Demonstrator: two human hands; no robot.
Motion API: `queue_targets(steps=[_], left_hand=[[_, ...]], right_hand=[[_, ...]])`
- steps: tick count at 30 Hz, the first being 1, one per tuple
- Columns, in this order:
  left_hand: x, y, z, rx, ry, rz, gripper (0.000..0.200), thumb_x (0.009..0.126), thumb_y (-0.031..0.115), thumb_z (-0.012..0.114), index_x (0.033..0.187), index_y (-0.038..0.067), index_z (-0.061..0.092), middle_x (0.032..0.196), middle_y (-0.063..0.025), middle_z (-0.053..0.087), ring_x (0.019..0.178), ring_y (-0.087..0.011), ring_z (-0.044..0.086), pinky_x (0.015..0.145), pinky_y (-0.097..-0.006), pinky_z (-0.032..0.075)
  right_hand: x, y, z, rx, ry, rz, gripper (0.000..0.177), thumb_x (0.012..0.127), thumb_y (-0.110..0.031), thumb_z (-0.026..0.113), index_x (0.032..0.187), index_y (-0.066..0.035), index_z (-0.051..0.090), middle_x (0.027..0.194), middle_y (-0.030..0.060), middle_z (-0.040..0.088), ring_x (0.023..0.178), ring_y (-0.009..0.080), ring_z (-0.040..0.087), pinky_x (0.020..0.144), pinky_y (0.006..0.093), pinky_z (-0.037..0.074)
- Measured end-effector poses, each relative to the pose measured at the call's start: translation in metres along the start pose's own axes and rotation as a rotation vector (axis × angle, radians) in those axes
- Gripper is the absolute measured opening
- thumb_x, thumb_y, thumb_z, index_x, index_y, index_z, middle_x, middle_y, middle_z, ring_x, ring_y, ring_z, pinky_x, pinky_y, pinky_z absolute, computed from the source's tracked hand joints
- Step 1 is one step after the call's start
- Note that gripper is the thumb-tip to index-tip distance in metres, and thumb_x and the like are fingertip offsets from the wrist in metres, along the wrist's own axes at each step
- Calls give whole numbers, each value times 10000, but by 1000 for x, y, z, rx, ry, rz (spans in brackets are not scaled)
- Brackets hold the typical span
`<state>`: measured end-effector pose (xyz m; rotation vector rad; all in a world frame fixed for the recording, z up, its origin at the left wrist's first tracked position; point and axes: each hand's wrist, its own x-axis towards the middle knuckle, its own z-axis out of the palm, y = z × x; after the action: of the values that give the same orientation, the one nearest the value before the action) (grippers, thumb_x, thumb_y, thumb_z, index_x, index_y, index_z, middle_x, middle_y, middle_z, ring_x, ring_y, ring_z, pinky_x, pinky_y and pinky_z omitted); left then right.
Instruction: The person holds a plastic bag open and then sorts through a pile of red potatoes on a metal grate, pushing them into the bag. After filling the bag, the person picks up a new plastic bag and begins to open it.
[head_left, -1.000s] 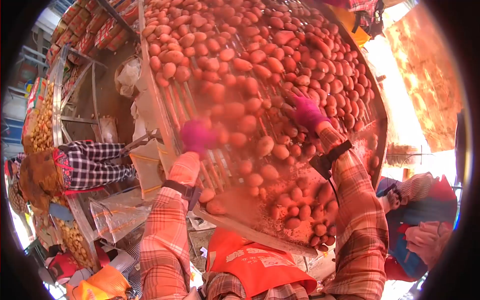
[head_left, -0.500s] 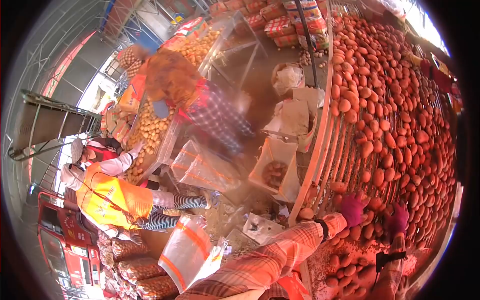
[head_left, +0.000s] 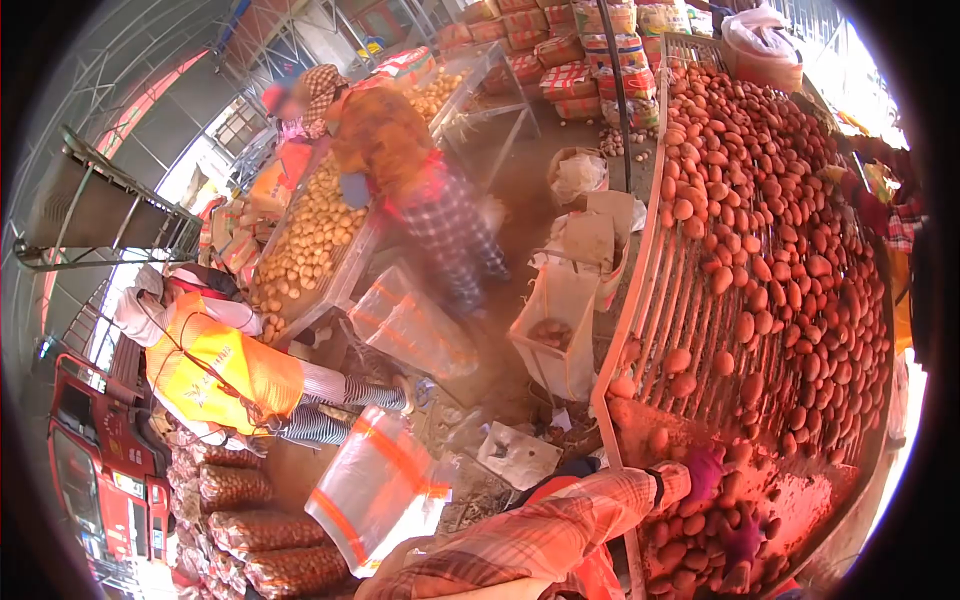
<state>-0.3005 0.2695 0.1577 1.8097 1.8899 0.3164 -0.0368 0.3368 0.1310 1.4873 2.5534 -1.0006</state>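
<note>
Toward the lower right of the head view, my left hand (head_left: pixel 704 474), in a purple glove, is among potatoes (head_left: pixel 820 267) near the lower end of a slatted table (head_left: pixel 668 300). Its fingers blur against the potatoes beside it, so I cannot tell how far they are open or whether they have hold of one. A dark strap (head_left: pixel 657 488) circles that wrist, over a plaid sleeve (head_left: pixel 560 520) that crosses the bottom of the frame. Just below and to the right, my right hand (head_left: pixel 742 543), also gloved in purple, is down at a heap of potatoes; I cannot make out its grip either.

That heap lies on the smooth end panel (head_left: pixel 815 505) in the lower right corner. Above it, potatoes lie thickly along the right side of the slats, with more up toward the top of the frame; toward the left edge of the table the slats show bare, with a few loose potatoes on them.

At the left of the frame, a person in an orange vest (head_left: pixel 225 370) stands beside a bin of paler potatoes (head_left: pixel 315 240). Another person in checked trousers (head_left: pixel 450 215) bends over the same bin at upper centre-left. A clear bag with orange stripes (head_left: pixel 370 490) stands at lower centre-left, near full sacks (head_left: pixel 240 490) and a red truck (head_left: pixel 105 450).
</note>
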Motion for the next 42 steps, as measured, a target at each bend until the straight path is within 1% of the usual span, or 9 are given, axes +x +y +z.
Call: queue_targets(steps=[10,20,22,23,24,29,35,39,42], left_hand=[[-44,45,99,-146,-308,247,861,716,444,758,1470,142,472,1481,-217,371,1355,-419,371,1108,-575,306],[-10,-149,-3,248,704,-262,925,687,477,794,1489,165,456,1586,-199,296,1397,-421,357,1137,-619,263],[-11,-200,5,-216,642,71,917,664,474,811,1480,226,475,1522,-184,393,1263,-405,453,1079,-577,323],[-2,-203,33,363,561,-219,903,668,486,806,1470,217,489,1456,-192,456,1166,-381,491,1026,-556,356],[-31,-167,-42,267,4,-291,884,676,519,779,1456,207,504,1431,-220,457,1225,-403,466,1057,-558,344],[-68,-130,0,175,166,-142,884,690,470,764,1479,203,471,1435,-272,442,1273,-447,452,1028,-578,389],[-81,-68,71,-347,352,244,567,766,422,702,1270,176,621,1284,-230,581,1153,-405,570,932,-537,463],[-72,-5,18,-540,-302,146,565,993,527,490,1403,144,554,1330,-178,604,1172,-415,575,1036,-477,439],[-63,22,53,-210,-375,365,655,871,493,644,1428,167,535,1240,-204,608,1131,-413,585,983,-501,471]], right_hand=[[-128,-15,-63,-260,514,-130,722,809,-228,732,1469,-80,479,1461,257,477,1351,432,452,1137,479,381],[22,50,-11,-259,279,-315,759,818,-257,743,1496,-74,454,1507,268,435,1408,442,392,1172,484,342],[86,38,11,-187,327,-328,794,799,-285,761,1511,-131,446,1524,255,418,1412,442,390,1157,505,354],[115,27,24,-117,383,-330,830,781,-314,780,1527,-189,438,1541,241,401,1416,441,387,1143,527,366],[134,13,35,-114,370,-343,830,781,-314,780,1527,-189,438,1541,241,401,1416,441,387,1143,527,366],[81,-141,49,-330,78,-185,628,891,-315,680,1473,-150,509,1555,254,387,1417,485,363,1160,533,342],[-14,-81,75,-50,151,32,536,912,-367,630,1378,-108,575,1456,260,476,1358,460,433,1125,546,368],[-105,-44,95,-95,394,235,500,890,-347,660,1315,-91,593,1280,206,572,1184,421,539,1014,488,434],[-143,-54,55,-130,336,349,553,863,-415,662,1318,-108,599,1296,208,573,1192,407,533,1043,560,380]])
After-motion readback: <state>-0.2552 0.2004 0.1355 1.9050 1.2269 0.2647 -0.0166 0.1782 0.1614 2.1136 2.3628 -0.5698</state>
